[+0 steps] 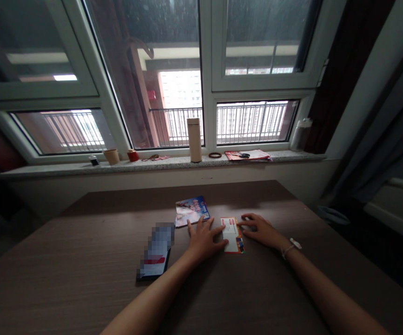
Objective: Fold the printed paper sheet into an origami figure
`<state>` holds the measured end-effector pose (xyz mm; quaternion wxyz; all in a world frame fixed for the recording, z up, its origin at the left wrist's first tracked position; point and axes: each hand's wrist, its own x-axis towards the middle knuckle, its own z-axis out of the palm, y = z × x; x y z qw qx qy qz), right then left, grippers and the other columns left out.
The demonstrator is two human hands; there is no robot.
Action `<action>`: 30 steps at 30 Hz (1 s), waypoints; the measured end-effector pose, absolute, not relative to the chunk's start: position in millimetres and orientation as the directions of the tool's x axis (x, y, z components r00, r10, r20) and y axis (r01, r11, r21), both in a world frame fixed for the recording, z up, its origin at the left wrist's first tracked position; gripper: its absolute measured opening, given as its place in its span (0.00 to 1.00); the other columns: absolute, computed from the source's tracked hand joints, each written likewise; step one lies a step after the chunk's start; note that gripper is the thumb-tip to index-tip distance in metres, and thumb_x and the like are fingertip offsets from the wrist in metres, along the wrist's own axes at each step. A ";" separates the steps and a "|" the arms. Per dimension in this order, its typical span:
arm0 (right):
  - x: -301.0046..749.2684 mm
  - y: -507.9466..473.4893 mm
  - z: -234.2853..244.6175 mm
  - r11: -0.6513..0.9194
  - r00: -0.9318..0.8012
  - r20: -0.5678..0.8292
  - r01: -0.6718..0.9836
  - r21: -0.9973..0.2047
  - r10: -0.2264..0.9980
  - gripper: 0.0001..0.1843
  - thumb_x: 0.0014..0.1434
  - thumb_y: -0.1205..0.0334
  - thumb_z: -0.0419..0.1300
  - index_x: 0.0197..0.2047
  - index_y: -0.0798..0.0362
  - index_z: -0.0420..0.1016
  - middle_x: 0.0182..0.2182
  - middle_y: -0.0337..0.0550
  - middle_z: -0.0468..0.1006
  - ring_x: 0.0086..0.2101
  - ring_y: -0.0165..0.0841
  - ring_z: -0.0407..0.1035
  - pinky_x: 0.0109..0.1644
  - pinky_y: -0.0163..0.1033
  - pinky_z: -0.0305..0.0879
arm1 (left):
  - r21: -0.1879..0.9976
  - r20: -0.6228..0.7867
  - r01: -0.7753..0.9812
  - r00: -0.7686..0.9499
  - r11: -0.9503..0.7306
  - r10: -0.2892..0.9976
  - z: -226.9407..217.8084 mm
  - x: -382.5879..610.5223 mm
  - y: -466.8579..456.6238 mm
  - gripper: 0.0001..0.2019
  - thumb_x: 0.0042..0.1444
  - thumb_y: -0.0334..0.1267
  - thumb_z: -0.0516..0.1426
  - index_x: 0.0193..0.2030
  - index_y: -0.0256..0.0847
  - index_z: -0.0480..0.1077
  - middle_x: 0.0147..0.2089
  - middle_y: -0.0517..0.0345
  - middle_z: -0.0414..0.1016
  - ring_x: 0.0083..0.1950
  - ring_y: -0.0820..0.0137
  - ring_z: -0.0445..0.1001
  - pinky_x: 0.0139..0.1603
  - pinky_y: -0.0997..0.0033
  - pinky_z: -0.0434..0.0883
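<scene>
A small printed card point(229, 235), white with red and orange edges, lies flat on the brown table point(93, 242). My left hand point(204, 238) rests at its left side with fingers spread, the thumb and a fingertip touching that edge. On the card's right, my right hand point(262, 231) has its fingers stretched out, with the fingertips at the upper right edge. Just beyond my left hand lies a blue and pink printed leaflet point(190, 210). Left of that hand is a phone point(155, 253), its screen partly pixelated.
Along the stone windowsill point(173, 163) stand a beige thermos point(194, 140), a paper cup point(111, 157), a small red jar point(132, 155) and a clear bottle point(301, 135). A bracelet point(215, 155) and red papers point(257, 154) with a dark item on top lie there too.
</scene>
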<state>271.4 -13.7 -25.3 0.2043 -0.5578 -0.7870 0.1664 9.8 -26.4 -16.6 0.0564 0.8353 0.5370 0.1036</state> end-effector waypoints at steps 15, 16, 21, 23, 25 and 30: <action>253.7 -13.8 -22.6 0.248 -0.203 0.169 0.916 -0.316 0.964 0.25 0.57 0.44 0.54 0.58 0.33 0.67 0.55 0.41 0.68 0.56 0.44 0.59 0.58 0.55 0.54 | 0.227 0.172 0.869 0.409 -0.441 0.896 -24.0 8.8 -23.5 0.27 0.53 0.66 0.53 0.60 0.69 0.63 0.70 0.56 0.56 0.71 0.43 0.44 0.57 0.22 0.24; 253.4 -13.7 -22.7 0.249 -0.203 0.173 0.916 -0.313 0.964 0.25 0.57 0.44 0.54 0.58 0.33 0.67 0.55 0.41 0.68 0.56 0.44 0.59 0.58 0.55 0.54 | 0.229 0.174 0.867 0.412 -0.444 0.894 -24.4 8.6 -23.2 0.27 0.53 0.66 0.53 0.60 0.69 0.63 0.70 0.56 0.56 0.71 0.43 0.45 0.57 0.22 0.24; 254.6 -13.0 -25.3 0.260 -0.210 0.190 0.921 -0.289 0.959 0.25 0.58 0.43 0.55 0.59 0.32 0.66 0.54 0.42 0.68 0.55 0.44 0.60 0.57 0.55 0.54 | 0.234 0.184 0.864 0.410 -0.445 0.893 -26.4 8.4 -22.4 0.27 0.53 0.66 0.53 0.60 0.69 0.64 0.69 0.56 0.56 0.70 0.42 0.45 0.57 0.21 0.24; 254.7 -12.4 -27.1 0.261 -0.213 0.193 0.925 -0.275 0.958 0.26 0.58 0.43 0.55 0.60 0.32 0.65 0.54 0.42 0.68 0.55 0.45 0.59 0.57 0.56 0.54 | 0.233 0.186 0.866 0.407 -0.443 0.894 -26.7 8.7 -22.3 0.27 0.53 0.65 0.53 0.60 0.69 0.64 0.69 0.56 0.57 0.71 0.43 0.45 0.57 0.22 0.24; 254.1 -12.4 -28.8 0.269 -0.221 0.200 0.927 -0.261 0.955 0.27 0.58 0.43 0.54 0.60 0.32 0.65 0.55 0.43 0.67 0.55 0.45 0.59 0.57 0.56 0.54 | 0.231 0.185 0.867 0.406 -0.441 0.895 -26.4 9.3 -22.6 0.27 0.53 0.65 0.53 0.60 0.69 0.64 0.69 0.55 0.57 0.71 0.43 0.45 0.57 0.22 0.24; 253.0 -15.7 -30.8 0.273 -0.220 0.225 0.932 -0.239 0.949 0.29 0.59 0.45 0.54 0.63 0.35 0.61 0.57 0.44 0.67 0.56 0.45 0.59 0.58 0.56 0.54 | 0.219 0.172 0.873 0.405 -0.435 0.898 -24.3 9.7 -24.4 0.27 0.54 0.65 0.52 0.61 0.68 0.63 0.70 0.57 0.55 0.70 0.42 0.45 0.58 0.22 0.24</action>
